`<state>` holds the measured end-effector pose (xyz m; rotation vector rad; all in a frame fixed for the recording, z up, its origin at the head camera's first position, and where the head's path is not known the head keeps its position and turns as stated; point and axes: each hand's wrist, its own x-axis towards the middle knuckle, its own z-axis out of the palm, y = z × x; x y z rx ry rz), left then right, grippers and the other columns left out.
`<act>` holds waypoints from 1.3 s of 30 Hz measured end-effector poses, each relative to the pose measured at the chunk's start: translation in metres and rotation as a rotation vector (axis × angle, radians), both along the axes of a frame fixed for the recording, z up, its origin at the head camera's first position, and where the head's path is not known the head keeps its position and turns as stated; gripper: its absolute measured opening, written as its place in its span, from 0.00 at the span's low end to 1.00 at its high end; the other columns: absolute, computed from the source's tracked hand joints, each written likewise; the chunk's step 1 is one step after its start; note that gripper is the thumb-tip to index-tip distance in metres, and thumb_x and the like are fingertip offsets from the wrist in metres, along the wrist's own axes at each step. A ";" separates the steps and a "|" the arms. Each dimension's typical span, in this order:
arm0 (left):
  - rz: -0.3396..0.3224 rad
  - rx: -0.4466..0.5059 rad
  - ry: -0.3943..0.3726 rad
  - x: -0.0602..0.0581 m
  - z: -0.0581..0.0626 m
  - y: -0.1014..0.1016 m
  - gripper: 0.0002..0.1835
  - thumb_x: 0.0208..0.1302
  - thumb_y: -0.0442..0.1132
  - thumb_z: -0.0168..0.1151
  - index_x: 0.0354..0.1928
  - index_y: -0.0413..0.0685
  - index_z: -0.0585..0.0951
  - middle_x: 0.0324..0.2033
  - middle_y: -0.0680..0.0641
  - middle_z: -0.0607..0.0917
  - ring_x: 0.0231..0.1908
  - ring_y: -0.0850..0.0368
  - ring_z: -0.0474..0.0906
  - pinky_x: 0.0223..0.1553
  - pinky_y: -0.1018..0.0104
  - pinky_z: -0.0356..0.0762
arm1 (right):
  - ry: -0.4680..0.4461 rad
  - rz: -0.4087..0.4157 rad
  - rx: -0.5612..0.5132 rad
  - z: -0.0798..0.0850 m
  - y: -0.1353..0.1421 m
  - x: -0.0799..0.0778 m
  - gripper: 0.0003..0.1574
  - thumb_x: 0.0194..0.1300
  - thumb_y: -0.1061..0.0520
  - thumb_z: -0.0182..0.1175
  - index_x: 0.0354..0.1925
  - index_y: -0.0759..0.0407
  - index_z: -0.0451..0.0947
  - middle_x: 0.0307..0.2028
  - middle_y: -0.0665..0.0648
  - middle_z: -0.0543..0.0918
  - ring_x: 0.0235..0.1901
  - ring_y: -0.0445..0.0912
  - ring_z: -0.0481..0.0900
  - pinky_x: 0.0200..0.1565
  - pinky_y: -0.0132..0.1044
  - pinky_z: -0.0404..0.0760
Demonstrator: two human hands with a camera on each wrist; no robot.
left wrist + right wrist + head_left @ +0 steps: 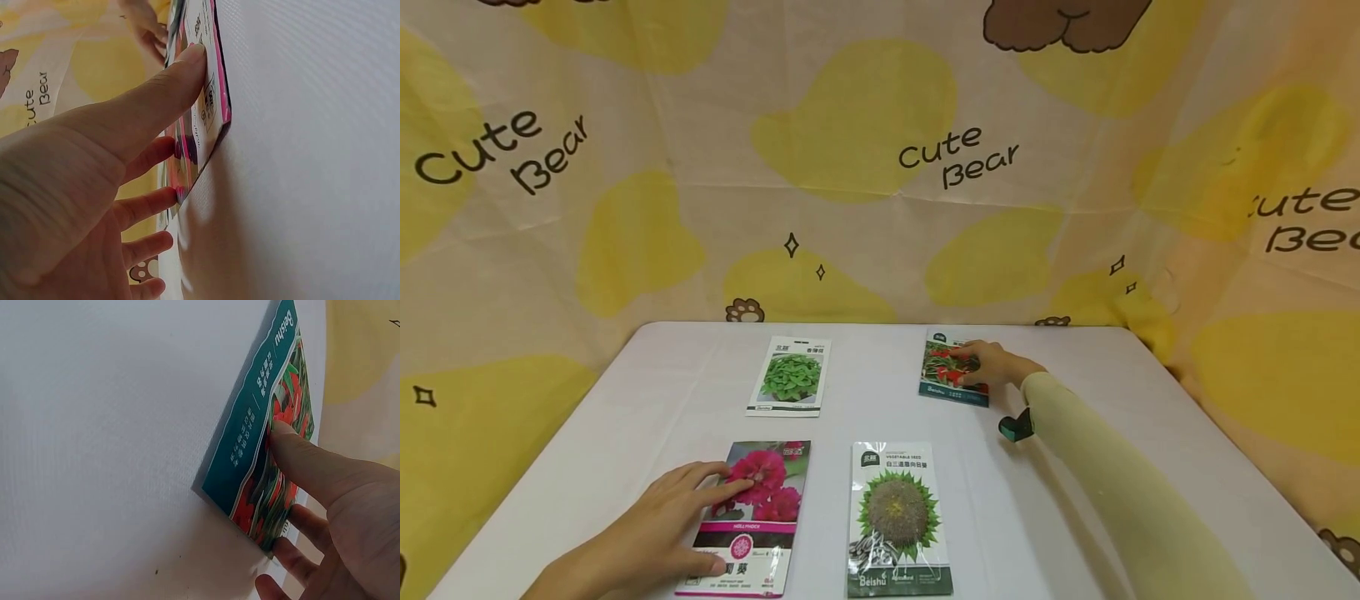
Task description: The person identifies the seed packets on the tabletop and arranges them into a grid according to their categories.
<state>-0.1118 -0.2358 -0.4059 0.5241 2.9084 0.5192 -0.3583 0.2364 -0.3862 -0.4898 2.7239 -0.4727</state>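
Observation:
My left hand (658, 521) lies over the left part of a hollyhock seed packet (763, 487) with pink flowers, at the front left of the table. Its thumb rests on the lower face and the extended index finger touches the flower picture. Farther back on the right, my right hand (996, 364) rests on a Beishu seed packet (934, 367) with red flowers. In the right wrist view, the thumb (303, 453) presses on the printed face of this packet, while other fingers (294, 556) lie along its side edge.
A sunflower seed packet (898, 512) lies at the front, right of the hollyhock one. Behind lies a white packet (790, 379) showing green leaves. The white-covered table (700, 392) ends at a yellow patterned cloth (850, 125). A dark band (1017, 427) shows at the right wrist.

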 end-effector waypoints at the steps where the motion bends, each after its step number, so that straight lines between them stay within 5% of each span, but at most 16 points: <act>1: 0.001 0.001 -0.001 0.000 0.000 0.000 0.47 0.39 0.71 0.74 0.68 0.76 0.74 0.68 0.47 0.72 0.67 0.39 0.64 0.61 0.25 0.68 | -0.001 0.003 0.000 0.000 -0.001 0.000 0.40 0.69 0.51 0.65 0.74 0.57 0.65 0.76 0.72 0.56 0.74 0.76 0.49 0.73 0.71 0.53; 39: -0.028 -0.008 0.026 0.000 -0.002 -0.001 0.48 0.39 0.71 0.75 0.68 0.74 0.74 0.67 0.46 0.72 0.66 0.38 0.65 0.60 0.25 0.67 | 0.016 0.073 -0.007 0.000 -0.026 -0.002 0.39 0.69 0.51 0.66 0.74 0.55 0.66 0.75 0.70 0.60 0.73 0.71 0.55 0.72 0.67 0.58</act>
